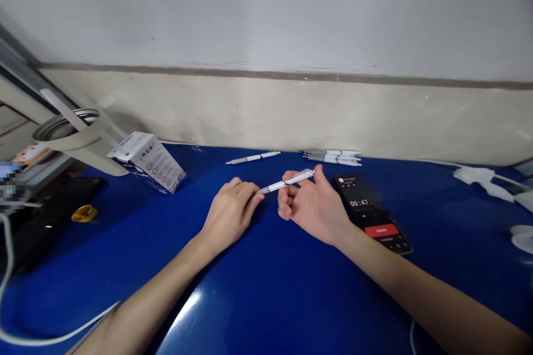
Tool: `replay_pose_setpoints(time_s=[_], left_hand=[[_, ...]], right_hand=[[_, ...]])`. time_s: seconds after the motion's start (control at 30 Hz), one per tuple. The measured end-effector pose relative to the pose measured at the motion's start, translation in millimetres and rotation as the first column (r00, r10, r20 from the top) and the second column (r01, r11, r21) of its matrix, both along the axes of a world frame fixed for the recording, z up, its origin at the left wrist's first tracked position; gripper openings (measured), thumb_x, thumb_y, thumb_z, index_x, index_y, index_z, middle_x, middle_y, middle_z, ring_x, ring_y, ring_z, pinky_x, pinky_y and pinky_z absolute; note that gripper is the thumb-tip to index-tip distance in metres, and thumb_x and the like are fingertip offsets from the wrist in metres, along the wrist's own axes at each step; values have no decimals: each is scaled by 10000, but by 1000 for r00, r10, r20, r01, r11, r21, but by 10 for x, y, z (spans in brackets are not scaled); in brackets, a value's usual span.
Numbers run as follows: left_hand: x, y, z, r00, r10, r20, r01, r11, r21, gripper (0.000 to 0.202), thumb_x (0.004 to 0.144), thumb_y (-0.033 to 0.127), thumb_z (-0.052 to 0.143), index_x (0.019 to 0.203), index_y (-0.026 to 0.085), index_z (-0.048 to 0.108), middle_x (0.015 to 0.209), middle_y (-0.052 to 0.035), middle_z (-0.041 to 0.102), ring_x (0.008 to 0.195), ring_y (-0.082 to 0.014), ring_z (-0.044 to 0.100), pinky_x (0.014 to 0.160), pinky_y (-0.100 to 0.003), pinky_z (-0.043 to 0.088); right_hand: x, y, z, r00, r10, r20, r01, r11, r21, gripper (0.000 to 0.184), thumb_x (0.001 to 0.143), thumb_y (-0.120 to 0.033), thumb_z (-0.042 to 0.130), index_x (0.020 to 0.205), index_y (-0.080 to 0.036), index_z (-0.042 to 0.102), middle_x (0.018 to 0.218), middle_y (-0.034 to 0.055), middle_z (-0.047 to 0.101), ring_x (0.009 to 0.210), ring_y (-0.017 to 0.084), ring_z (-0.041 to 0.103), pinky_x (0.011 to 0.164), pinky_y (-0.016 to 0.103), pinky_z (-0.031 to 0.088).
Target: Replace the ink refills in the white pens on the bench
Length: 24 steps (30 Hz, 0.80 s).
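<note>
Pinching white pen [287, 181], beige cup [79, 150], stick [62, 109] inside

White pen [287, 182] with grey tip, on glossy blue tabletop [266, 299]

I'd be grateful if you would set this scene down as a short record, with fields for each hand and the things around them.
Right hand: holds a white pen between thumb and fingers
Left hand: curled at the pen's lower end; contact unclear
Nearby: a loose white pen; a row of white pens; a smartphone showing a timer
Surface: a blue table
Further left: a white printed carton; a gold wire coil
</note>
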<state>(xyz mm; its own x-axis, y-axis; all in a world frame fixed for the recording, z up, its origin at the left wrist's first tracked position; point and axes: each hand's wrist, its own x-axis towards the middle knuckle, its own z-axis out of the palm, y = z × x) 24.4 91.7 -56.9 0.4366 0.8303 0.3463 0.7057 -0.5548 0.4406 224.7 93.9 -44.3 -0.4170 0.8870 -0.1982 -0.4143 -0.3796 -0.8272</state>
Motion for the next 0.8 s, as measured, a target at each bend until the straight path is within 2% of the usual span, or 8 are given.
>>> replay_pose_setpoints(time_s=[0.1,0.27,0.53,0.6,0.73,0.8], left_hand=[[-6,1,0,1000,-8,1,8,1000,13,258,985,311,390,909,169,590,772,-40,596,755,-181,500,687,-311,412],[-15,6,-15,999,27,19,-27,1000,12,258,983,316,391,898,170,587,728,-28,561,717,-177,492,643,-300,398],[-6,21,-38,997,60,57,-63,997,53,221,989,282,372,1013,185,568,888,-49,593,829,-186,536,745,-318,435],[-5,25,-34,996,67,62,-70,996,53,212,986,272,376,1028,188,566,913,-52,590,843,-188,537,749,-318,438],[-1,25,-20,994,70,86,-76,995,57,208,982,254,381,1030,189,573,919,-56,582,864,-190,536,764,-323,449],[-1,24,-16,992,69,105,-76,995,64,207,981,254,383,1028,192,575,917,-57,581,870,-190,537,775,-329,453]], right_hand=[[-5,0,-3,999,-9,45,9,1000,4,674,830,-782,123,945,-254,526,707,40,531,585,190,504,591,350,423],[-10,3,-14,1000,5,-13,-5,1000,-14,573,879,-706,218,933,-245,554,721,40,541,577,174,490,589,339,414],[-18,-17,-6,992,-81,92,75,995,60,684,856,-746,144,957,-224,575,756,75,542,664,208,525,580,351,436],[-42,-41,-27,989,-115,95,104,988,113,584,883,-696,249,928,-223,589,738,58,535,656,190,513,572,331,427],[-87,-93,-88,959,-242,150,198,945,259,233,861,-445,578,889,-219,629,704,8,539,609,134,480,558,281,393],[-90,-104,-114,926,-314,209,242,919,311,182,823,-385,644,889,-216,645,696,-2,556,589,120,479,559,277,392]])
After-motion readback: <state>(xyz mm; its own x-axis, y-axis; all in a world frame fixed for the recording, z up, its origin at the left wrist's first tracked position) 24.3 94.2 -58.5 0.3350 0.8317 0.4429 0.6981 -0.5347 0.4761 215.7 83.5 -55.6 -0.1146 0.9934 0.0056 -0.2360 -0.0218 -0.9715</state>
